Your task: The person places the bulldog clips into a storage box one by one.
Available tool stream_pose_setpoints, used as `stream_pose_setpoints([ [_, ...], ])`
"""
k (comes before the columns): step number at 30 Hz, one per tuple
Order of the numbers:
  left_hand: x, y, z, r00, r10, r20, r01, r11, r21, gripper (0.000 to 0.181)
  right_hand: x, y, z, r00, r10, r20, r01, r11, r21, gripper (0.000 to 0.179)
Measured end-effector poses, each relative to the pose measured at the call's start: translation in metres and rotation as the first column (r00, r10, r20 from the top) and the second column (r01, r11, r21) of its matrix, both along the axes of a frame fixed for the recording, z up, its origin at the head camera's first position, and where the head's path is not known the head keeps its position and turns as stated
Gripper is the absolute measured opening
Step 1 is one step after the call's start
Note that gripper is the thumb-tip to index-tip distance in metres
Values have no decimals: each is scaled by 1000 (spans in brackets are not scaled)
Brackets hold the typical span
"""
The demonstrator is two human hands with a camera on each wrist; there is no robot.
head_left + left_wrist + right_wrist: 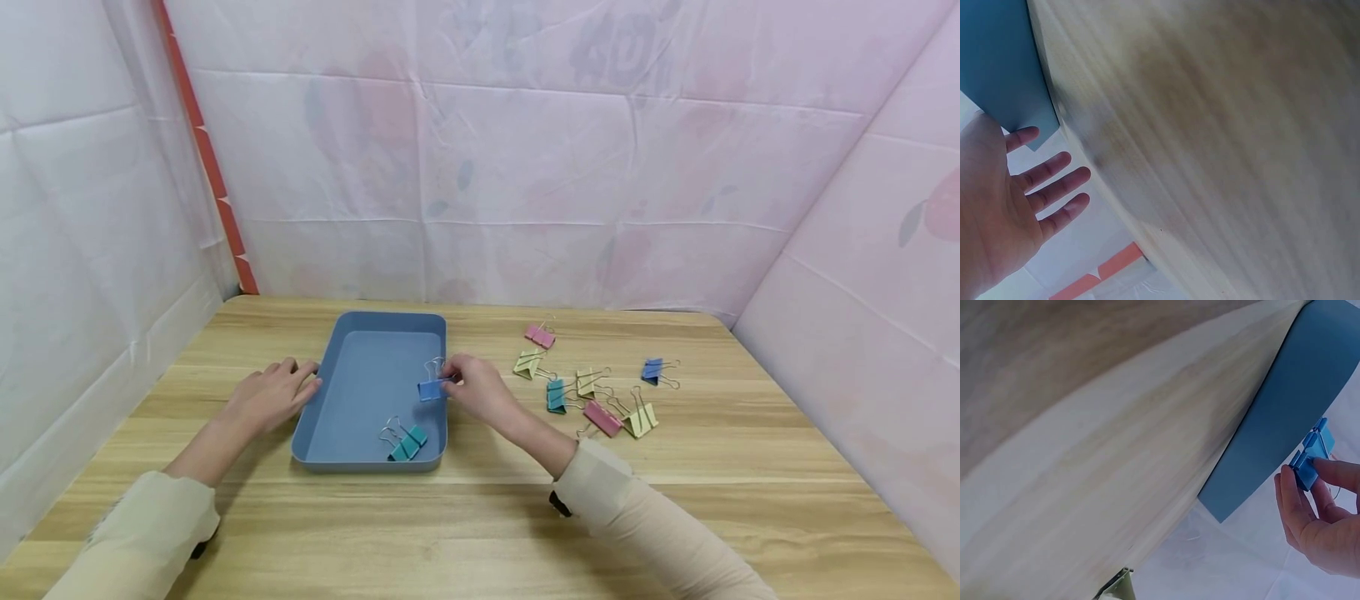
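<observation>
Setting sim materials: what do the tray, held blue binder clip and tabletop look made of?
Tray: probably matte plastic, given its uniform blue-grey colour and rounded corners.
Blue binder clip: likely smooth painted metal, from its thin, evenly coloured body; its wire loops look bare metal.
Tabletop: wood or wood-look laminate, low sheen; grain shows, can't tell which.

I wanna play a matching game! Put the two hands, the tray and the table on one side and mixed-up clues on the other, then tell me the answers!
Things:
1. Left hand
2. Right hand
3. Tray
4. Table

Clues:
A. Blue-gray, with a teal clip inside
B. Pinching a blue clip
C. Brown, with a wood-grain look
D. At the tray's left side, holding no clip

Right pairs: 1-D, 2-B, 3-A, 4-C
</observation>
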State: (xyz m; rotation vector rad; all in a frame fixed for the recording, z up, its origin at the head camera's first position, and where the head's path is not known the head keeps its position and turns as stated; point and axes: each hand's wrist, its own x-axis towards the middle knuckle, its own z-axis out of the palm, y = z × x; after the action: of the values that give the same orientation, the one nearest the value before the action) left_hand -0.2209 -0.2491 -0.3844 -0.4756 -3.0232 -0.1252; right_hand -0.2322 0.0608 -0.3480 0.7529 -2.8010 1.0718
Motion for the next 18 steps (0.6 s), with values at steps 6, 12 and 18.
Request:
stream_pose_setpoints([
  [6, -1, 1, 1, 1000, 2, 17, -2, 1000, -1, 45, 1, -6, -1, 999, 27, -34, -26, 1000, 16, 5],
  [12, 0, 1, 2, 1000, 1, 18, -1, 1000, 0, 44, 2, -13, -2, 998, 50, -29, -50, 999, 19, 5],
  [18, 0, 1, 1, 1000, 4, 12, -4, 1000, 8, 43, 4, -18, -4, 996, 66, -53, -63, 997, 54, 7],
])
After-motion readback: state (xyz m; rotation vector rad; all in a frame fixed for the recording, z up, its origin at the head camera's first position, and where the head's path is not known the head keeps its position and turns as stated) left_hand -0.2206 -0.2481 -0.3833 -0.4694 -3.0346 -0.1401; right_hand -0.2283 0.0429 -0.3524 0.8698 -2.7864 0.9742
